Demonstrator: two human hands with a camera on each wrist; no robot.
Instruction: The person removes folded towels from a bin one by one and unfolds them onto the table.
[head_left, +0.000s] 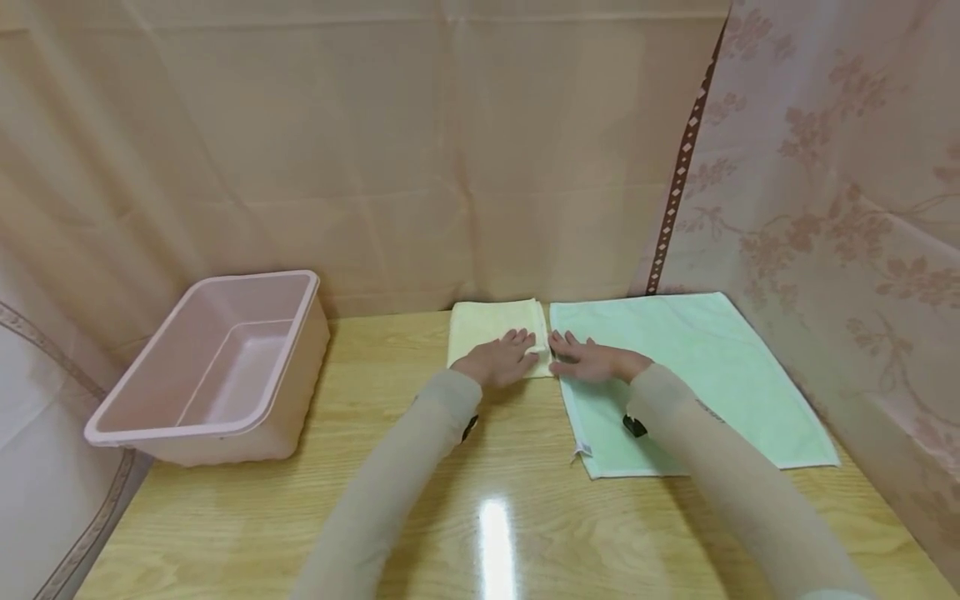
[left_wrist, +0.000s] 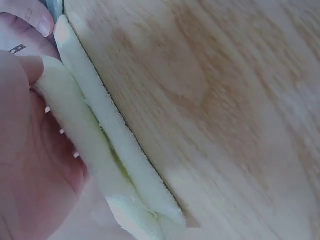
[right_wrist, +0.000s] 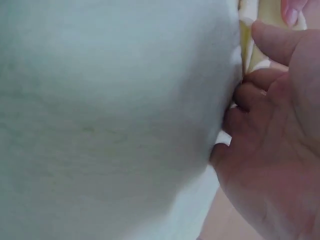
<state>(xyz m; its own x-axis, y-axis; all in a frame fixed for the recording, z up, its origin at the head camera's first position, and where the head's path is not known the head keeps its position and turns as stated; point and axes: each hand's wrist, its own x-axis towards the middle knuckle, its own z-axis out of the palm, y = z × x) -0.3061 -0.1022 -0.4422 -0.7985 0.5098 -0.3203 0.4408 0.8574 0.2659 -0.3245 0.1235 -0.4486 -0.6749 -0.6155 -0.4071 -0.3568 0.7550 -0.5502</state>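
A folded pale yellow towel lies on the table against the back curtain. My left hand rests on its right part, with the fingers extended. In the left wrist view, the stacked layers of the yellow towel show along its near edge beside the palm. Just right of it a mint green towel is spread flat. My right hand is over the green towel's left edge, its fingertips touching the seam between the two towels. The right wrist view shows its fingers slightly bent and the thumb at the yellow towel.
A pink plastic basin stands on the left of the wooden table. Behind the table hangs a beige curtain, and a flowered curtain closes the right side. A small white label sticks out from the green towel's left edge.
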